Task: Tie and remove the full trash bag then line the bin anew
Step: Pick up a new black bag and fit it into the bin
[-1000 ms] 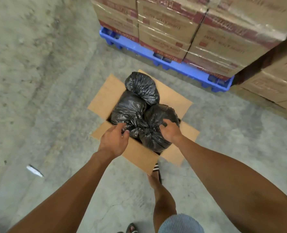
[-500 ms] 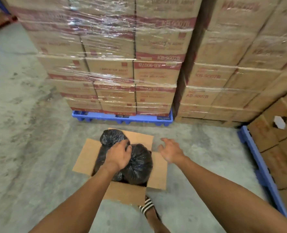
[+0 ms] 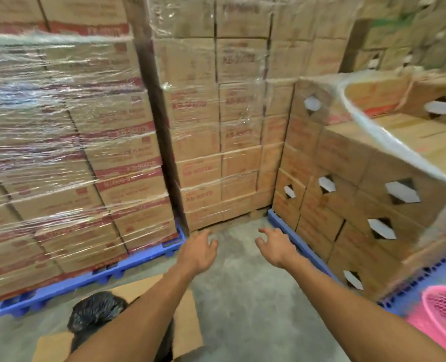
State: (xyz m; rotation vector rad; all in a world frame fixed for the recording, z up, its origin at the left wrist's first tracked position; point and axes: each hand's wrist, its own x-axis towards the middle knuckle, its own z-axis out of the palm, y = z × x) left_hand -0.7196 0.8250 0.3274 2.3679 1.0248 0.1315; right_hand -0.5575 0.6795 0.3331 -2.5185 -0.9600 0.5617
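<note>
Tied black trash bags (image 3: 93,313) sit in an open cardboard box (image 3: 187,320) at the bottom left, partly hidden under my left forearm. My left hand (image 3: 199,253) hangs in the air above the concrete floor, fingers apart, holding nothing. My right hand (image 3: 275,248) is beside it, also spread and holding nothing. Both hands are well clear of the bags. A pink mesh bin (image 3: 445,318) shows at the bottom right edge, cut off by the frame.
Shrink-wrapped stacks of cartons (image 3: 67,163) on a blue pallet (image 3: 91,279) rise at the left and behind. Lower cartons with cut-out handles (image 3: 360,194) on another blue pallet (image 3: 299,242) stand at the right. Bare concrete floor (image 3: 245,304) lies between.
The view has swung up and to the right. My left hand has let go of the black bags and both hands have lifted away from the box. The pink bin has come into view.
</note>
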